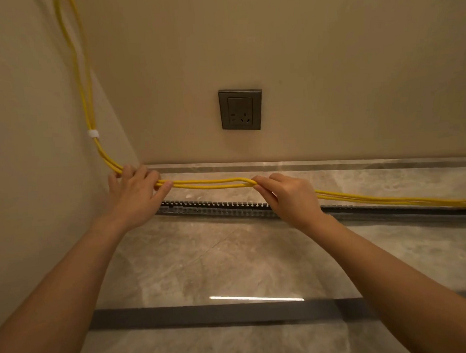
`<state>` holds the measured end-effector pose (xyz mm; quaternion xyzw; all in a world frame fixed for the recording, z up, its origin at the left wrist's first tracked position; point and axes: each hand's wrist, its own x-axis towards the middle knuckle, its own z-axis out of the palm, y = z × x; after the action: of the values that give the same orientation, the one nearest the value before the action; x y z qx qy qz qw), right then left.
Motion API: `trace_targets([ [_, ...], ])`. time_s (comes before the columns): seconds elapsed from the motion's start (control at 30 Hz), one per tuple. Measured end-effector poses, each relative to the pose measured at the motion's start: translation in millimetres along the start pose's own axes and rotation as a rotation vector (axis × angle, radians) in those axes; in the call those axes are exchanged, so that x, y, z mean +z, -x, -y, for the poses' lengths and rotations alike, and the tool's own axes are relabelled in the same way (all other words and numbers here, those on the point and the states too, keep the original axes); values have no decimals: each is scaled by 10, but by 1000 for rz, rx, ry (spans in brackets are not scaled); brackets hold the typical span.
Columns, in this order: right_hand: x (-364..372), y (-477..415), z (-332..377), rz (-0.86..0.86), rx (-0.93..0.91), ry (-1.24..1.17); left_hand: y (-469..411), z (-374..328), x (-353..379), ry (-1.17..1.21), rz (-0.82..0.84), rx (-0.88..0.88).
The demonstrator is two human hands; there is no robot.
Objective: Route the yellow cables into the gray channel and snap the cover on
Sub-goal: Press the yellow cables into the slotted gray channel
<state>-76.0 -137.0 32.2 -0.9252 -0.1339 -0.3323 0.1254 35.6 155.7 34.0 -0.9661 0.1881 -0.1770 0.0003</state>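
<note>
The yellow cables (208, 184) come down the left wall, bound by a white tie (93, 134), then run rightward just above the floor. My left hand (135, 196) grips them near the corner. My right hand (289, 198) pinches them about an arm's width to the right. Between my hands the cables hang a little above the gray slotted channel (214, 207), which lies open on the floor along the wall. Past my right hand the cables trail off right over the channel. A long dark gray cover strip (219, 314) lies flat on the floor nearer to me.
A gray wall socket (240, 109) sits on the beige wall above the channel. A marble skirting (306, 164) runs along the wall's foot. The floor is glossy marble tile (230, 256). The left wall meets the back wall at the corner by my left hand.
</note>
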Motion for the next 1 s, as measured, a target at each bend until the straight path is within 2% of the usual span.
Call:
trace_targets([
  [0.07,59,-13,109,31,-5,-9,56,66,82,-8,71,-30],
  [0.27,277,-92,319,142,-23,-7,137,249,139,-108,129,-96],
  [0.4,454,-89,266,228,61,-77,178,292,184,69,65,-43],
  [0.53,585,-65,207,304,116,-98,139,366,185,129,95,22],
  [0.8,633,-16,194,271,196,-111,65,400,127,55,171,97],
  [1.0,695,52,228,260,156,-36,96,310,222,-73,139,10],
])
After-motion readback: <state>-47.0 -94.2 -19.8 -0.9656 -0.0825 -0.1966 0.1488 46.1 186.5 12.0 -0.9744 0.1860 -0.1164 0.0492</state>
